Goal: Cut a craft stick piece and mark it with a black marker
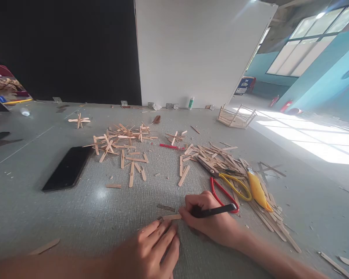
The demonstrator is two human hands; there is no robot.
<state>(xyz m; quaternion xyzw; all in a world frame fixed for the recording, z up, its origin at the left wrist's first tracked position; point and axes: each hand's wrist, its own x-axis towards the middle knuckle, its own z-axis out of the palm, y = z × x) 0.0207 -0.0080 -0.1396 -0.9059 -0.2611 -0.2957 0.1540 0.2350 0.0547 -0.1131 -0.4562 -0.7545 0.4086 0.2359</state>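
Near the front middle of the table, a short wooden stick (172, 217) lies flat between my hands. My left hand (155, 248) rests over its left end, fingertips pressed down on it. In my right hand (212, 219) is a black pen (218, 210), gripped between thumb and fingers, its lower end hidden by the hand beside the stick's right end. Just behind the stick lies a thin grey strip (166, 208). Pliers with one yellow and one red handle (235, 186) lie behind my right hand.
Loose sticks (221, 157) are heaped at right, with a yellow-handled tool (258, 190) on them. A black phone (68, 168) lies at left. Stick pieces (128, 135) spread across the middle. Farther back stand a wooden frame (236, 117) and a small green-and-white tube (191, 102).
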